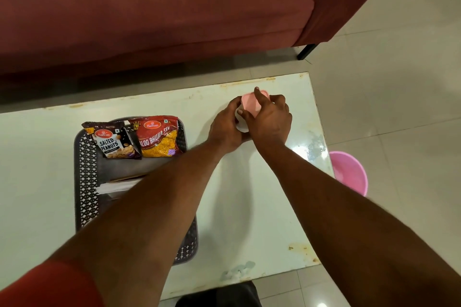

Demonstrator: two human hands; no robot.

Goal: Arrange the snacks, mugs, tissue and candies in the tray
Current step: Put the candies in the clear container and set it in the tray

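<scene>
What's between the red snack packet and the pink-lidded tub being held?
In the head view: the tray and its patterned rim, a strip of bare white table, then the left hand gripping the tub.

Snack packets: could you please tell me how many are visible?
2. The salted peanuts packet lies at the tray's far left, the aloo bhujia sev packet right of it. An arm covers part of the tray; others may be hidden.
</scene>
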